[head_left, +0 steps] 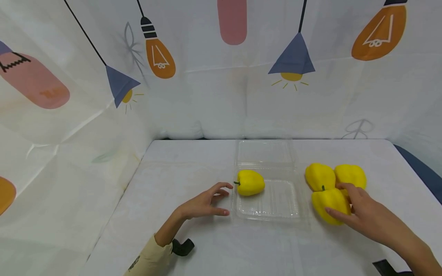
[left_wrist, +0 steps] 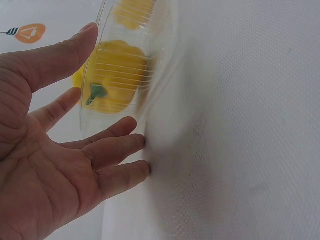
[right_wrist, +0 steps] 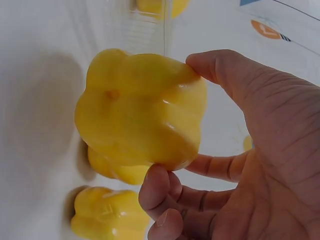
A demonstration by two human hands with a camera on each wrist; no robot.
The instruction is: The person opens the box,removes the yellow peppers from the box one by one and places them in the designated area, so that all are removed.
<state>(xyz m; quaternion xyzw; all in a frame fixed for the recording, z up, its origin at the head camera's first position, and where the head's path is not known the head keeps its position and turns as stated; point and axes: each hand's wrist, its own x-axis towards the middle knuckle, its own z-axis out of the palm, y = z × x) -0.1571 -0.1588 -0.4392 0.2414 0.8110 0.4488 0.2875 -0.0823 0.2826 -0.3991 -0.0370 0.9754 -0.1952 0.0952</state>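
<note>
My right hand (head_left: pixel 371 216) grips a yellow bell pepper (head_left: pixel 328 203), thumb on one side and fingers on the other. In the right wrist view this pepper (right_wrist: pixel 135 110) shows its blunt bottom end. Two more yellow peppers, one on the left (head_left: pixel 319 176) and one on the right (head_left: pixel 351 175), sit just behind it. A clear plastic clamshell box (head_left: pixel 284 199) lies with its lid folded back, and one yellow pepper (head_left: pixel 250 183) rests on its side in the left part, green stem pointing left. Beside the box's left wall, my left hand (head_left: pixel 205 203) holds nothing, its fingers spread and slightly bent.
A white cloth covers the table (head_left: pixel 165 165). White sheeting printed with lamps and bulbs (head_left: pixel 207 99) hangs behind and along the left side. Dark straps are at both wrists, with a black piece (head_left: pixel 183 247) under the left one.
</note>
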